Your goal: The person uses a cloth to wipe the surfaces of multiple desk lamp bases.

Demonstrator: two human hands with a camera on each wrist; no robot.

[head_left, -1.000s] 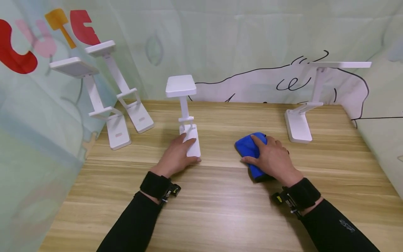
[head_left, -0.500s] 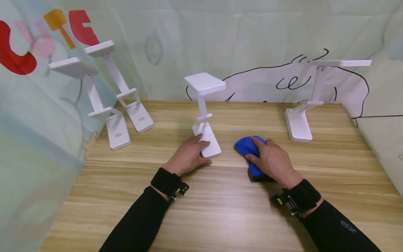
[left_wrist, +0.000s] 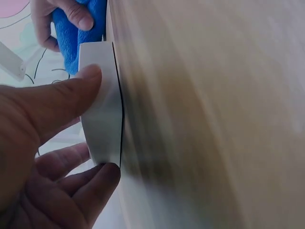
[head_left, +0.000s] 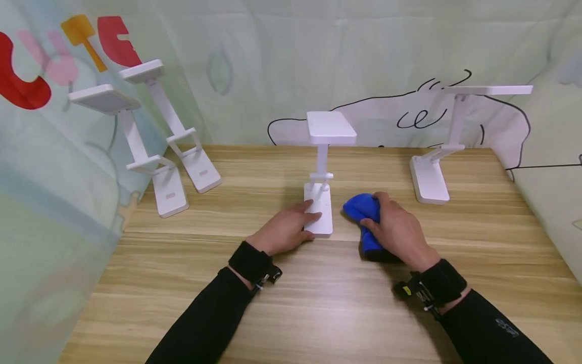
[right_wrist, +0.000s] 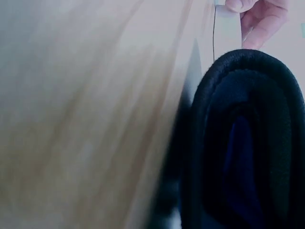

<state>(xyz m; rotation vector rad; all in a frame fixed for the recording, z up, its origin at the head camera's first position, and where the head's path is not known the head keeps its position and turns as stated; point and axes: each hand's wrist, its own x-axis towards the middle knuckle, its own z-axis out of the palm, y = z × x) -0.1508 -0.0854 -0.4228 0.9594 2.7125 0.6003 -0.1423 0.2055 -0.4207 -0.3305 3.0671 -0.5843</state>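
My left hand [head_left: 283,230] grips the base of a white desk lamp [head_left: 322,210] in the middle of the table, with the lamp's head facing down above it. In the left wrist view the thumb lies on the end of the lamp base [left_wrist: 102,114], and the fingers curl around its far edge. Just to the right, my right hand [head_left: 403,233] holds a folded blue cloth [head_left: 364,208] against the tabletop, close beside the lamp base. Seen from the right wrist, the cloth's dark edging [right_wrist: 248,59] curves in a folded loop; the right fingers are hidden there.
Two more white desk lamps stand at the back left, the nearer lamp [head_left: 170,192] and the farther lamp [head_left: 200,169]. Another white lamp [head_left: 429,182] stands at the back right. A printed fabric backdrop [head_left: 254,65] rises behind the wooden table [head_left: 327,303].
My left hand has slid the lamp rightward towards the blue cloth, its base turning askew and then straight again. The right hand has stayed nearly in place, and the cloth has bunched up slightly.
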